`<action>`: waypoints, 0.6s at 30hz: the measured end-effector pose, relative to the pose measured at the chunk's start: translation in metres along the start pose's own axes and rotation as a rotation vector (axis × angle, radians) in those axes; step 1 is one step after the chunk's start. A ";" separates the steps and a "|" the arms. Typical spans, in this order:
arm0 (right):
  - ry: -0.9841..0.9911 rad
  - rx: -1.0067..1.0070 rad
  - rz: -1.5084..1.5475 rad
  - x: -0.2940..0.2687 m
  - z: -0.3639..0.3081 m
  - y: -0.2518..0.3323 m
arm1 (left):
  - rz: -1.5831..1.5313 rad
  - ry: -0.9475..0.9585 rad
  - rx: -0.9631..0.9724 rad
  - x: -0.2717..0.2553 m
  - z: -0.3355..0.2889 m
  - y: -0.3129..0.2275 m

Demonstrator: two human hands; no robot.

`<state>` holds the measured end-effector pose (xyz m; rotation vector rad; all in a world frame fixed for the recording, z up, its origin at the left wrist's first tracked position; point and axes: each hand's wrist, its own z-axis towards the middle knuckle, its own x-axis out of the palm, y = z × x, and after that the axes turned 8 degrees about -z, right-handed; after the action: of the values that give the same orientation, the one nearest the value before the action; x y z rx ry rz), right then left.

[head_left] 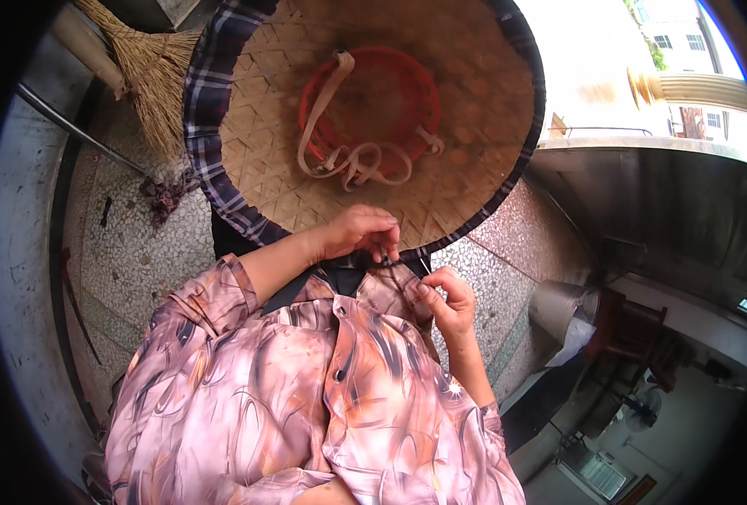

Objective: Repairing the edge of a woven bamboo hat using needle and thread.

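Right hand (449, 301): thumb and forefinger pinched together, just off the hat's near rim, right of centre. Thin pale sliver (425, 265) right at those fingertips; can't tell if it's in the pinch. Left hand (358, 234): fingers curled at the hat's near rim; can't tell what they grip. Woven hat (479, 126) is in front of the patterned shirt (256, 404), inside showing. Plaid cloth (206, 143) edges hat; red ring (426, 91) and pale strap (323, 98) inside it. Broom (159, 84) left of hat.
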<state>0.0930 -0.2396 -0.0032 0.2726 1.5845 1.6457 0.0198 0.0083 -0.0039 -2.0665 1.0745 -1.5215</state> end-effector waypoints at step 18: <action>0.213 -0.169 0.035 -0.013 0.039 0.016 | -0.003 -0.218 0.170 -0.007 -0.016 0.004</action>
<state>0.1204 -0.2180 0.0238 0.0376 1.5896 1.8747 0.0031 0.0133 -0.0049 -2.0592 0.8321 -1.3036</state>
